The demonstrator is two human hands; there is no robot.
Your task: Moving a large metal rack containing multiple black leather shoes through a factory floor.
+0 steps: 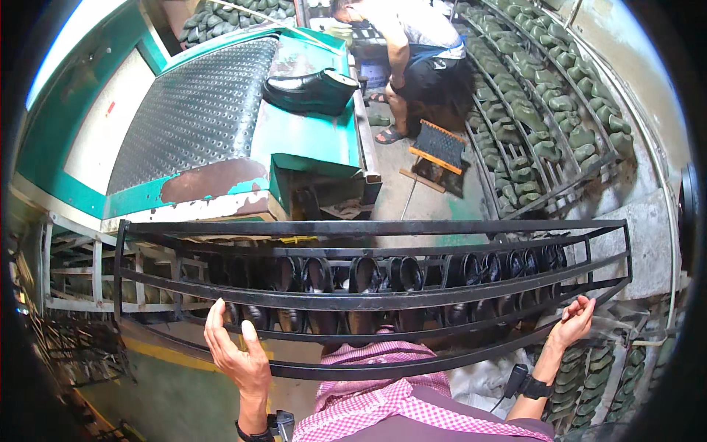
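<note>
In front of me stands a long black metal shoe rack (pixel 383 298) with several rails. Dark shoes (pixel 364 275) line its tiers, their openings facing up on the upper one. My left hand (pixel 239 357) is raised at the rack's near left side, thumb and fingers apart, with nothing in it. It overlaps the lower rails; whether it touches them I cannot tell. By the rack's right end, my right hand (pixel 573 324) is held palm up with loosely curled fingers and nothing in them. A single black shoe (pixel 311 91) lies on the green machine beyond the rack.
A green machine with a dark studded belt (pixel 195 103) fills the far left. Tall racks of green shoe lasts (pixel 526 110) line the right side. Another person (pixel 420 51) bends over at the back, near a small orange-edged stool (pixel 440 147). A pale metal rack (pixel 96 269) stands left.
</note>
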